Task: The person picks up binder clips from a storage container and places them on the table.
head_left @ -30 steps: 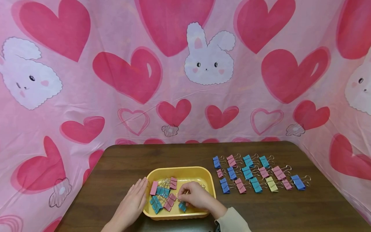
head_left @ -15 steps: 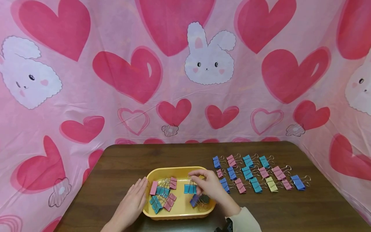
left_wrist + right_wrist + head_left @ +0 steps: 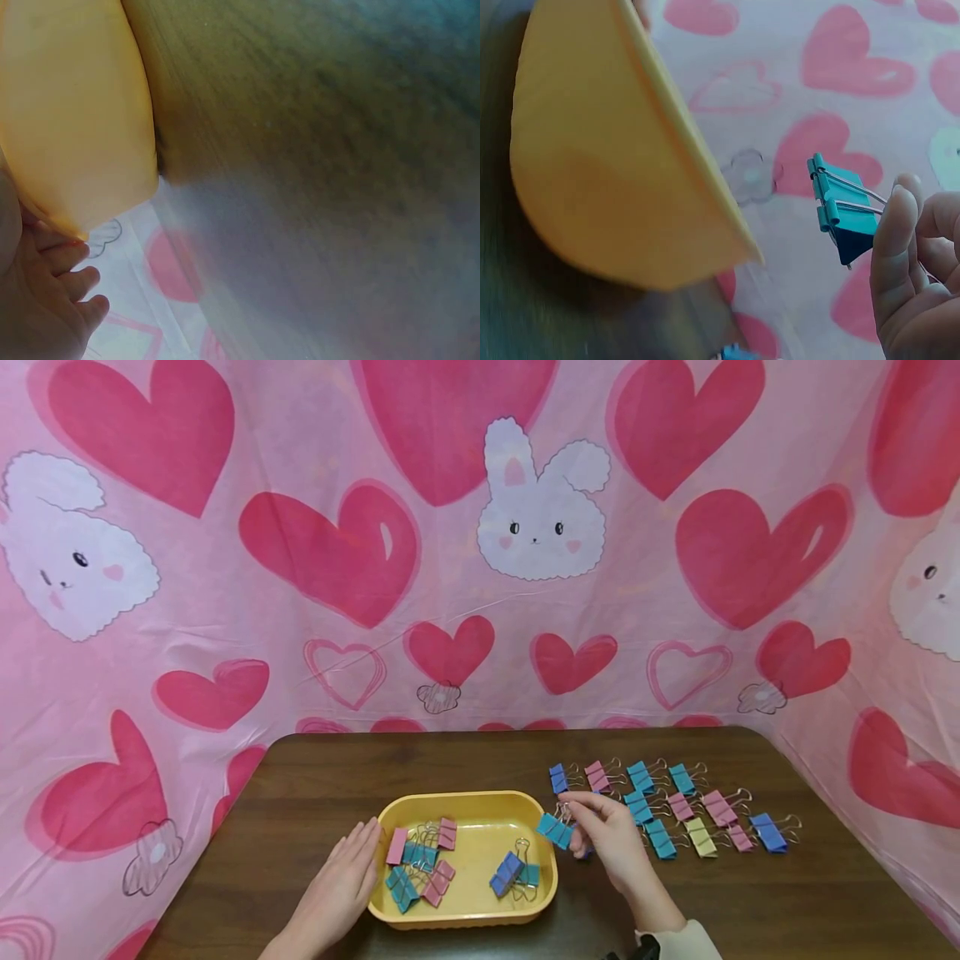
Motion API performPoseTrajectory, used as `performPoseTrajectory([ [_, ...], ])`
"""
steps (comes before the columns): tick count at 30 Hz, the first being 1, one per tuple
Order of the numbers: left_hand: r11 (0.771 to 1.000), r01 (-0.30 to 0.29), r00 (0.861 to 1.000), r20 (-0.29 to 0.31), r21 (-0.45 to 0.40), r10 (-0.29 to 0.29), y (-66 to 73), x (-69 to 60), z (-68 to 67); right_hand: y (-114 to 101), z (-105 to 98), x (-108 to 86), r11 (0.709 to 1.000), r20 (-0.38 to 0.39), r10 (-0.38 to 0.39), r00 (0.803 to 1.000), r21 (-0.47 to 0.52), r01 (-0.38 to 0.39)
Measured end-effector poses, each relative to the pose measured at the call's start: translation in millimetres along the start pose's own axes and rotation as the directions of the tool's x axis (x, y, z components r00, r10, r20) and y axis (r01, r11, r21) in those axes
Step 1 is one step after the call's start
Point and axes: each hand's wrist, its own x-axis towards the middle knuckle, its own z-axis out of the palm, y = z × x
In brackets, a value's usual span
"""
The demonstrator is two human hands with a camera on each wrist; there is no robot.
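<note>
A teal binder clip (image 3: 847, 206) hangs from my right hand (image 3: 611, 839), whose thumb and fingers pinch its wire handles. In the head view that clip is just past the right rim of a yellow tray (image 3: 472, 919). My left hand (image 3: 339, 883) rests with straight fingers against the tray's left rim; the left wrist view shows its fingertips at the tray's edge. Inside the tray, pink and teal clips lie heaped on the left, among them a pink clip (image 3: 438, 882). A blue clip (image 3: 506, 874) leans over another teal clip (image 3: 529, 875) on the right.
Rows of binder clips lie on the dark wooden table (image 3: 337, 768) to the right, among them a yellow clip (image 3: 702, 837) and a blue clip (image 3: 769, 832) at the row's end. My right hand hides part of these rows. A pink patterned cloth (image 3: 450, 593) surrounds the table.
My right hand has lifted the teal clip out of the tray and carried it rightward past the rim. The blue and teal clips beneath are now uncovered. My left hand stays in place.
</note>
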Motion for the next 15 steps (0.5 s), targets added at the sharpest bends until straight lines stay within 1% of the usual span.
performPoseTrajectory([
  [3, 1.000, -0.002, 1.000, -0.001, 0.000, 0.002, 0.0, -0.3, 0.0, 4, -10, -3.1, 1.000, -0.040, 0.009, 0.999, -0.016, -0.010],
  [6, 1.000, 0.003, 1.000, 0.010, -0.003, -0.003, -0.3, -0.5, 0.0, 10, -18, -6.3, 0.998, -0.056, 0.025, 0.998, -0.051, -0.028],
  [8, 1.000, 0.005, 1.000, 0.018, -0.004, -0.005, -0.6, -0.5, -0.3, 15, -23, -8.6, 0.996, -0.051, 0.041, 0.998, -0.075, -0.044],
  [12, 1.000, 0.000, 1.000, 0.026, -0.002, 0.000, -0.6, -0.4, -1.3, 27, -33, -12.8, 0.987, 0.010, 0.073, 0.997, -0.143, -0.070],
  [15, 1.000, -0.003, 1.000, 0.026, -0.001, 0.003, -0.7, -0.1, -1.4, 36, -41, -15.3, 0.982, 0.090, 0.100, 0.991, -0.167, -0.084],
])
